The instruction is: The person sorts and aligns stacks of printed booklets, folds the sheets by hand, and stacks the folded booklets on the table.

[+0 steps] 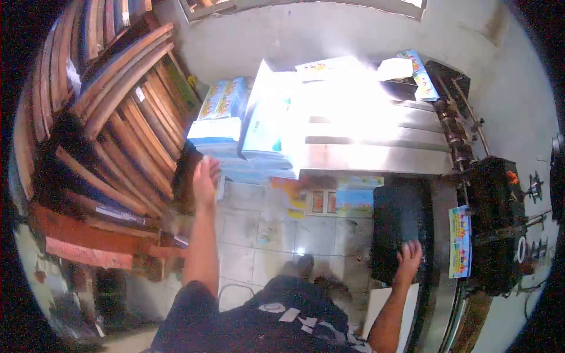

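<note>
My left hand (206, 177) is raised beside the front left corner of the stacks of printed sheets (216, 130), fingers extended and apart from the thumb, with nothing visible in it. Whether it touches the stack edge I cannot tell. On the right, my right hand (410, 254) hangs over the black surface (402, 217) of the machine, fingers slightly spread and holding nothing. A blue-white pile (266, 132) stands next to the other stacks, partly washed out by glare.
Wooden frames (138, 126) fill racks on the left. Metal slats (376, 156) run to a machine with rollers (459, 138) at right. A printed strip (459, 242) lies on its edge. Colourful sheets (355, 199) are below the slats.
</note>
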{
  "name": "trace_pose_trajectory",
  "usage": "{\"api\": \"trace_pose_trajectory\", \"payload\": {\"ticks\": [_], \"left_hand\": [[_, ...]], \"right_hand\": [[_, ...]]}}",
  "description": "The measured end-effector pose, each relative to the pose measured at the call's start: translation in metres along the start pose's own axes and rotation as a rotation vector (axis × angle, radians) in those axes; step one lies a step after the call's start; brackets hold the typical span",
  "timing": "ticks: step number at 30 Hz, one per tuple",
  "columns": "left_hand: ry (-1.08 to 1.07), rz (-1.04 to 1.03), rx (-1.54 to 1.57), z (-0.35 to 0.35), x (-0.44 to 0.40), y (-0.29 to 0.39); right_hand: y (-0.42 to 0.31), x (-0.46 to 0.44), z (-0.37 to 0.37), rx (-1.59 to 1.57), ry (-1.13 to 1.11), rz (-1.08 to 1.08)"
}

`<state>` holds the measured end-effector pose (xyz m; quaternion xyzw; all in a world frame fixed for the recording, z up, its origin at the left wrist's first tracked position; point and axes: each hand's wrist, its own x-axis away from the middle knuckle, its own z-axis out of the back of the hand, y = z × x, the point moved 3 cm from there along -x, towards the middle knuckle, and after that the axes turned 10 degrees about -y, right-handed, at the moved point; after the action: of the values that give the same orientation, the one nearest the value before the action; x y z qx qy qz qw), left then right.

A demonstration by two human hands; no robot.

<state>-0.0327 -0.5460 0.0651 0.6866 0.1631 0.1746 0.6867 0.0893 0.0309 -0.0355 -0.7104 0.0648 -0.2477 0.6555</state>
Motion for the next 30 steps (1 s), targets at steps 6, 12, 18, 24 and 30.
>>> {"api": "trace_pose_trajectory", "payload": {"ticks": [6, 12, 18, 24, 30], "left_hand": [[-0.379, 0.255, 0.04, -0.049, -0.081, 0.022], [-0.596, 0.434, 0.124, -0.097, -0.111, 0.019], [-0.709, 0.49, 0.337, -0.119, -0.139, 0.014], [-0.563, 0.574, 0.19, -0.122, -0.156, 0.002], [-0.591, 0.57, 0.093, -0.124, -0.151, 0.005]], "right_hand": [[-0.073, -0.076, -0.221, -0.072, -0.55, -0.028], [-0.091, -0.118, -0.336, -0.142, -0.763, -0.218], [-0.106, -0.167, -0.385, -0.005, -0.948, -0.254], [-0.11, -0.187, -0.422, -0.011, -0.896, -0.507], [-0.061, -0.197, -0.452, -0.152, -0.878, -0.592]]}}
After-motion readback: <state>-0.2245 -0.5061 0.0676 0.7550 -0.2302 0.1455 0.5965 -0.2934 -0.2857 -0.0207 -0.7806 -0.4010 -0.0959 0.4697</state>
